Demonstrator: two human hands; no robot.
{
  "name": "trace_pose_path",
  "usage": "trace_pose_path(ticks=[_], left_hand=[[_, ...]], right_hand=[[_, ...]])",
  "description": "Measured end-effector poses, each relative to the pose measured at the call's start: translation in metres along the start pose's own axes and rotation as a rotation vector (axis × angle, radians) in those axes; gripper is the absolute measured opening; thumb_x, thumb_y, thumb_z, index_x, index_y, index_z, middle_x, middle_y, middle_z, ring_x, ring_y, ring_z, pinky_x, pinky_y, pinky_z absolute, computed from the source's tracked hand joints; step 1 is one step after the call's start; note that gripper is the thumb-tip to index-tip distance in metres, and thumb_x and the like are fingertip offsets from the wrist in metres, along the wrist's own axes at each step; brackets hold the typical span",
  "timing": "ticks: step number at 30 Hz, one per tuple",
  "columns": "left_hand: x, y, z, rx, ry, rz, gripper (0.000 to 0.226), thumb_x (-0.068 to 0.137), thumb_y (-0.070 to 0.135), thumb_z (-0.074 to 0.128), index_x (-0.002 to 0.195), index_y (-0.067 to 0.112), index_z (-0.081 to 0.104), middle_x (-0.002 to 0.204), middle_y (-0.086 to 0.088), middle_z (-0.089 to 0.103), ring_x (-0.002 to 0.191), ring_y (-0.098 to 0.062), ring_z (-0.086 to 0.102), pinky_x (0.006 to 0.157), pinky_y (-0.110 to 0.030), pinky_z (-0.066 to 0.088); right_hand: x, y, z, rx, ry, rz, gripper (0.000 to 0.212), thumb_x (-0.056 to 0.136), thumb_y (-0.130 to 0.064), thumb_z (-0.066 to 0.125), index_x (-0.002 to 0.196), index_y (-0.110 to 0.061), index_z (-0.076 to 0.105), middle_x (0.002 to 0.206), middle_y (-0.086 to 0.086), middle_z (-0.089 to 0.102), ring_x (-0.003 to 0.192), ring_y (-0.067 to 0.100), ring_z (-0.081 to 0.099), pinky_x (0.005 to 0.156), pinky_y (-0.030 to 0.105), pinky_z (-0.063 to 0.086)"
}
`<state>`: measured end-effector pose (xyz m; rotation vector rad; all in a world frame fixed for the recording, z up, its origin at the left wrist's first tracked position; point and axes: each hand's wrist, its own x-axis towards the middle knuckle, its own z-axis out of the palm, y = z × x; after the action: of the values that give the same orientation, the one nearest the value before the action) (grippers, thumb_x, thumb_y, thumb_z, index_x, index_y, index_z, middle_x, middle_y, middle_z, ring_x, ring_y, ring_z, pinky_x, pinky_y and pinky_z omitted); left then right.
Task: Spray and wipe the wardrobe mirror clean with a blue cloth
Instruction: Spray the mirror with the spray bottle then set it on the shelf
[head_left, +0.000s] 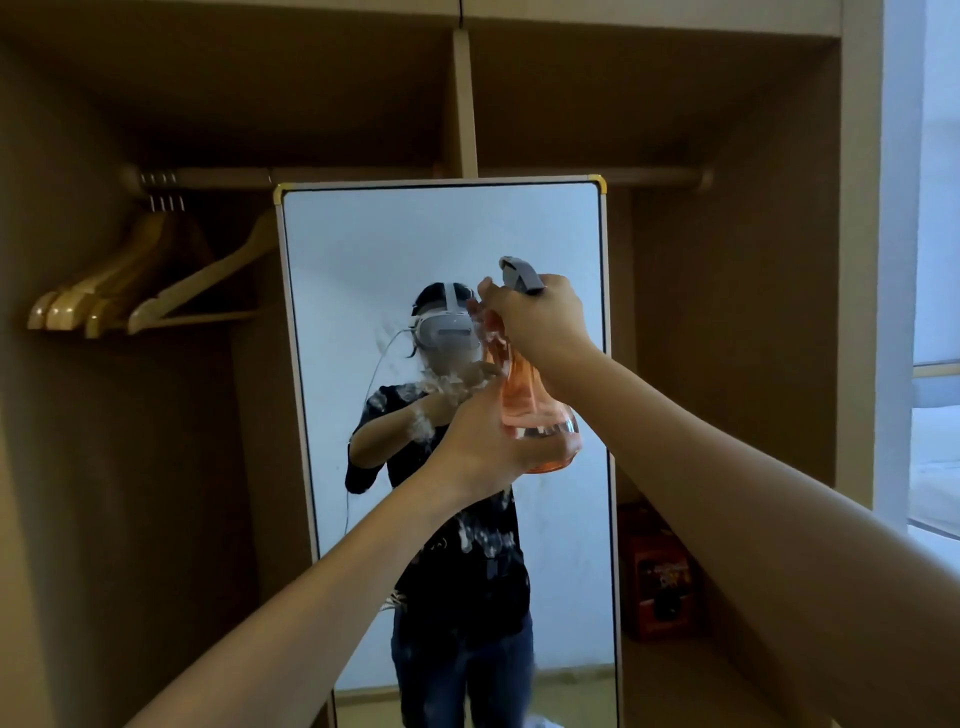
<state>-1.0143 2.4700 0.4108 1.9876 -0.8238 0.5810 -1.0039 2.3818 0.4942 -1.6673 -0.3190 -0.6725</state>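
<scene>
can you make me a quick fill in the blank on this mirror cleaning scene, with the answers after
1. The right hand grips the top of a spray bottle holding ____ liquid.
2. The left hand supports the bottle from ____.
3. White splatter marks the mirror, which stands inside a ____.
4. Wooden ____ hang from the rail left of the mirror.

Answers: orange; below; wardrobe; hangers
</scene>
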Motion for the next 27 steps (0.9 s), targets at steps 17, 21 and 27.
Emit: trace_pose_path(ticks=[17,21,27], left_hand=[[-0.026,-0.007,-0.037,-0.001,0.023,-0.115,0.015,0.079,0.006,0.075,0.09,0.007,0.064,0.073,0.012,0.066,0.067,0.016,0.06,0.061,0.003,0.039],[-0.027,-0.012,-0.046,0.017,0.023,-0.142,0.024,0.074,0.028,0.079,0.086,0.016,0.061,0.08,0.005,0.07,0.082,-0.012,0.069,0.082,-0.03,0.056],[-0.037,-0.015,-0.061,-0.008,0.045,-0.152,0.03,0.078,0.014,0.079,0.103,0.011,0.063,0.088,0.008,0.07,0.085,0.001,0.067,0.073,-0.012,0.049]], right_hand=[[-0.006,-0.008,0.05,0.018,-0.041,-0.021,0.017,0.083,-0.023,0.065,0.076,-0.01,0.058,0.069,0.009,0.053,0.059,0.019,0.048,0.057,0.029,0.041],[-0.009,-0.012,0.057,0.049,-0.074,-0.004,0.015,0.081,-0.025,0.066,0.076,-0.014,0.058,0.071,0.008,0.053,0.064,0.019,0.048,0.062,0.034,0.041],[-0.015,-0.014,0.077,0.122,-0.119,0.011,0.023,0.067,-0.032,0.063,0.066,-0.013,0.05,0.065,0.01,0.05,0.061,0.023,0.047,0.06,0.048,0.049]])
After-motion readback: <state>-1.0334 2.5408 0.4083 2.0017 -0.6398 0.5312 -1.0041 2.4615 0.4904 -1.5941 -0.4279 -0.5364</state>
